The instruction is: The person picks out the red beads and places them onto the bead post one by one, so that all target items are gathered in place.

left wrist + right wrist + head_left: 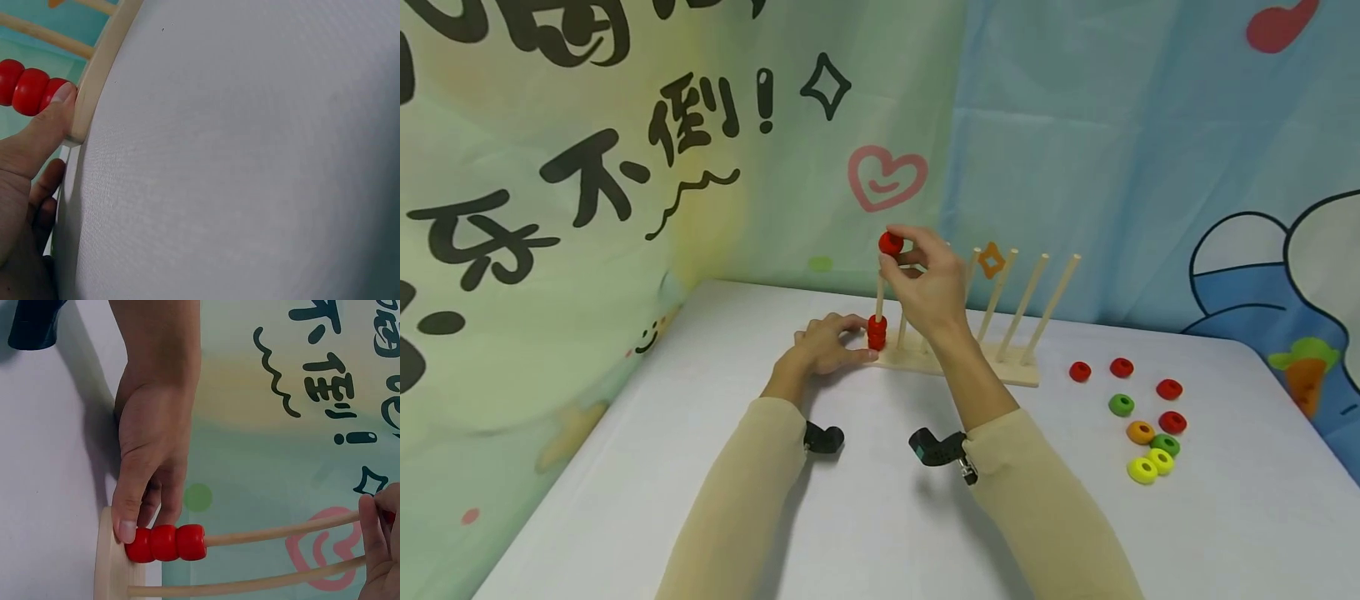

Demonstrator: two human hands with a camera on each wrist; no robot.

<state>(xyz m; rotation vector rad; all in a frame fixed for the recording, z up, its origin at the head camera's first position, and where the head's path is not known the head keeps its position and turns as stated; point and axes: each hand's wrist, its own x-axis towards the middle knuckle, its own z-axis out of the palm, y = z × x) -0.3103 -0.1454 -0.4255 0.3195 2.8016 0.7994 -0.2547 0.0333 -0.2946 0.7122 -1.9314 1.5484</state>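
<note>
A wooden peg rack (955,365) with several upright pegs stands on the table. Three red beads (165,543) are stacked at the foot of its leftmost peg. My left hand (826,343) grips the rack's left end, its thumb (57,109) on the base against the lowest bead; the other fingers are partly hidden behind. At the top of the same peg, my right hand (934,287) pinches another red bead (891,243) between thumb and fingers. Whether the peg tip is inside that bead's hole I cannot tell.
Right of the rack lie several loose beads: red ones (1080,372), green ones (1122,405), an orange one (1141,432) and yellow ones (1142,471). A printed cloth backdrop (1045,150) hangs behind the white table (880,533).
</note>
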